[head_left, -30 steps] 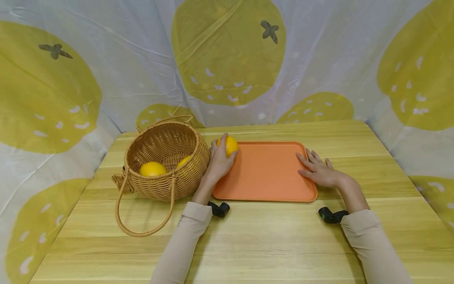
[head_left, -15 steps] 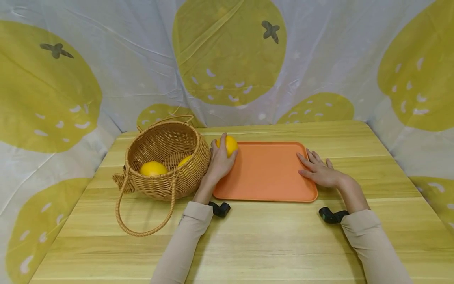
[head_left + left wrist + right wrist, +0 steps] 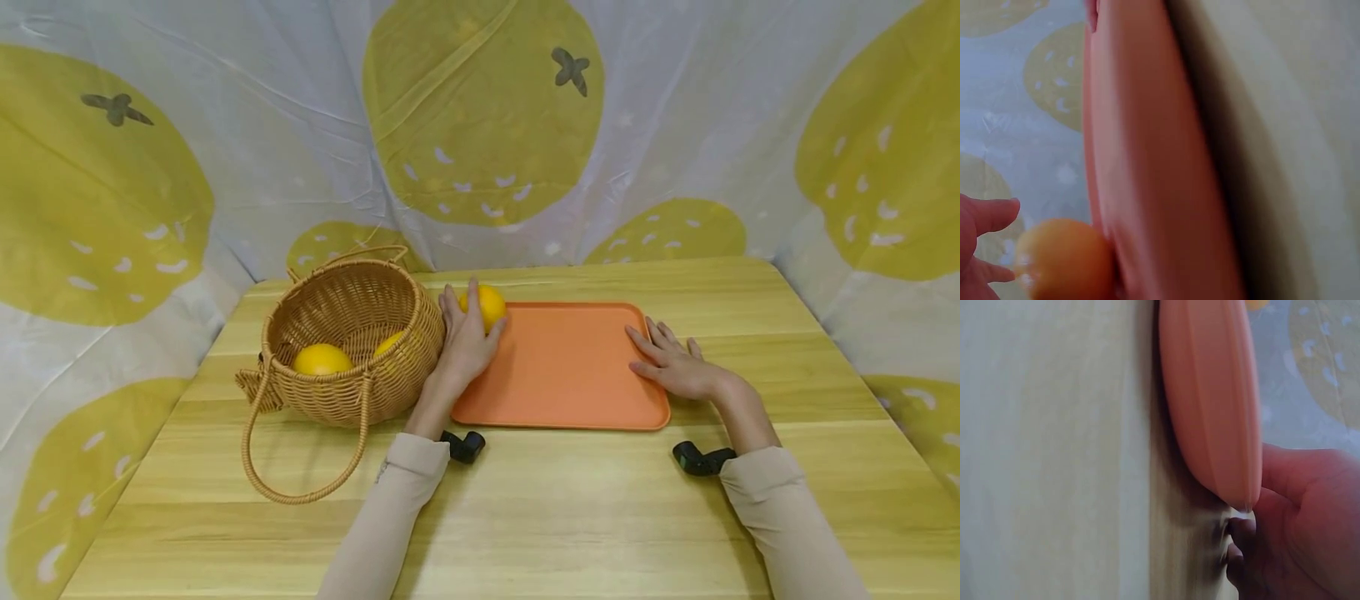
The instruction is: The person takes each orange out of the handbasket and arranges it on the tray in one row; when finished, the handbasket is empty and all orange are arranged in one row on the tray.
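Note:
An orange (image 3: pixel 491 307) sits at the far left corner of a coral-coloured tray (image 3: pixel 570 367). My left hand (image 3: pixel 467 343) is beside it with fingers extended and spread. In the left wrist view, the thumb (image 3: pixel 997 214) stands apart from the orange (image 3: pixel 1063 259), while one fingertip is right at its side. At the tray's right end, my right hand (image 3: pixel 678 367) rests with straight fingers over the rim. The right wrist view has the tray's corner (image 3: pixel 1222 425) close against that hand (image 3: pixel 1310 519).
A wicker basket (image 3: pixel 390 392) with two more oranges, one of them (image 3: pixel 322 358) at its front, stands left of the tray. Its handle (image 3: pixel 300 500) hangs toward the front of the wooden table (image 3: pixel 570 517). A fruit-print curtain (image 3: pixel 675 125) closes off the back and sides.
The fingers of my left hand have loosened and spread from the orange, which stays at the tray's corner. My right hand keeps its place at the tray's edge.

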A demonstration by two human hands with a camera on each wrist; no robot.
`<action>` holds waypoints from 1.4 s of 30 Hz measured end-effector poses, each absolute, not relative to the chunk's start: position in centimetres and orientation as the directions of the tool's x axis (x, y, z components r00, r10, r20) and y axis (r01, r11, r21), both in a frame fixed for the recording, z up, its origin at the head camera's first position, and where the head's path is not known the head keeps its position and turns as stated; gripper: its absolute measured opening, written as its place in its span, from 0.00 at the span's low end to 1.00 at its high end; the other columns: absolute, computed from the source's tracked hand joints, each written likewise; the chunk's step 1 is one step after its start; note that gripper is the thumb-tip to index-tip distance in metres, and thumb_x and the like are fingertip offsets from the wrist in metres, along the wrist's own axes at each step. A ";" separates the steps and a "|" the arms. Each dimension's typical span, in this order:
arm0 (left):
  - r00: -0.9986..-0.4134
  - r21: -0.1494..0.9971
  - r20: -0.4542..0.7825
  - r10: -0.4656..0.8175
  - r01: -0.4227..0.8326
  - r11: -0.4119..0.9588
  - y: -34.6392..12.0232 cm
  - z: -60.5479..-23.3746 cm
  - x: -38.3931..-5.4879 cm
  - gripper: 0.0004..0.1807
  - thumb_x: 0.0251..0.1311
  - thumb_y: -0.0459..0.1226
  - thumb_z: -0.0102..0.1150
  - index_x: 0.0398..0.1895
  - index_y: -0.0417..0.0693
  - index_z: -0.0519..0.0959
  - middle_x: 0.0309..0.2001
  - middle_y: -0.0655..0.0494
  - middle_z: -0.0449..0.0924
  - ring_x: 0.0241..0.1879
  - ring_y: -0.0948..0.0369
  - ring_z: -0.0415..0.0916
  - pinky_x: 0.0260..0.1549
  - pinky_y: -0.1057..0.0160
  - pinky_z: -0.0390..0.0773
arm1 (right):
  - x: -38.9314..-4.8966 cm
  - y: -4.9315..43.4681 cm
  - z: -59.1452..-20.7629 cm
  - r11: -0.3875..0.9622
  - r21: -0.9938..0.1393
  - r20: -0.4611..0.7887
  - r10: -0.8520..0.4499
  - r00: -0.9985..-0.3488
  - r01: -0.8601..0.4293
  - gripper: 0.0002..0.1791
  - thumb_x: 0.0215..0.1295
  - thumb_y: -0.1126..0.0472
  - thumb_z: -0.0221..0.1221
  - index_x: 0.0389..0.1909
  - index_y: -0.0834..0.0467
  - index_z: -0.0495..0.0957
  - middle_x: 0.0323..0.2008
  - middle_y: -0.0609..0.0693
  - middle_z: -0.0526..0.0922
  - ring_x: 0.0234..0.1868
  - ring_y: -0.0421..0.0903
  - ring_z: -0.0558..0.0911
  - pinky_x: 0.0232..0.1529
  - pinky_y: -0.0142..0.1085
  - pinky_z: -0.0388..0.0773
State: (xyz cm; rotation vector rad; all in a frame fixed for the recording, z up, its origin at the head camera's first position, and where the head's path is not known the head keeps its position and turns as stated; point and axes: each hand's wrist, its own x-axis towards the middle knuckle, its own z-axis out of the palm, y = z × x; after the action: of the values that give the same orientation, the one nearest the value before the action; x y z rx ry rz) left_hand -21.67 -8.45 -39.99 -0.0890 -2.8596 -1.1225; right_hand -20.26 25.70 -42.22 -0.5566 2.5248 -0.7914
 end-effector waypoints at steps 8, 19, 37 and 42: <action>-0.991 0.641 0.047 0.126 0.126 0.757 -8.7 -36.0 -20.0 0.45 0.77 0.50 0.53 0.86 0.50 0.41 0.82 0.33 0.20 0.83 0.39 0.21 0.80 0.39 0.38 | -20.7 25.5 -42.2 0.749 -0.613 -0.271 -0.500 -0.822 -0.253 0.41 0.83 0.46 0.45 0.84 0.61 0.40 0.81 0.71 0.25 0.80 0.71 0.25 0.69 0.74 0.17; -0.958 0.713 0.079 0.275 0.247 0.656 -11.4 -28.0 -12.8 0.42 0.75 0.56 0.53 0.85 0.66 0.46 0.85 0.46 0.26 0.81 0.36 0.44 0.72 0.30 0.59 | -20.9 27.6 -43.6 0.721 -0.645 -0.233 -0.501 -0.834 -0.253 0.44 0.81 0.39 0.45 0.85 0.53 0.38 0.82 0.65 0.23 0.81 0.68 0.23 0.68 0.74 0.14; -0.880 0.646 0.069 0.469 0.398 0.651 -23.0 -19.4 -11.6 0.25 0.79 0.43 0.51 0.76 0.69 0.67 0.76 0.63 0.67 0.75 0.58 0.65 0.70 0.61 0.68 | -20.4 27.3 -42.3 0.749 -0.620 -0.267 -0.479 -0.836 -0.232 0.42 0.83 0.45 0.46 0.84 0.61 0.39 0.81 0.70 0.24 0.80 0.71 0.25 0.68 0.75 0.16; -0.826 0.722 -0.011 0.563 0.383 0.576 -25.9 -19.0 -15.2 0.24 0.81 0.39 0.47 0.77 0.61 0.68 0.75 0.60 0.70 0.71 0.63 0.70 0.61 0.76 0.72 | -20.4 27.3 -42.3 0.751 -0.618 -0.271 -0.479 -0.835 -0.231 0.42 0.83 0.46 0.47 0.84 0.61 0.39 0.81 0.70 0.24 0.80 0.72 0.25 0.68 0.75 0.17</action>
State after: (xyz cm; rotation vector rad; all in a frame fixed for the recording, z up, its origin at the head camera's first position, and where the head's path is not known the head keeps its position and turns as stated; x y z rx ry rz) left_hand -15.23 -25.89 -18.97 -0.9165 -2.9972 -1.2733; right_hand -20.44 27.26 -42.27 -0.5411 2.5331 -0.8164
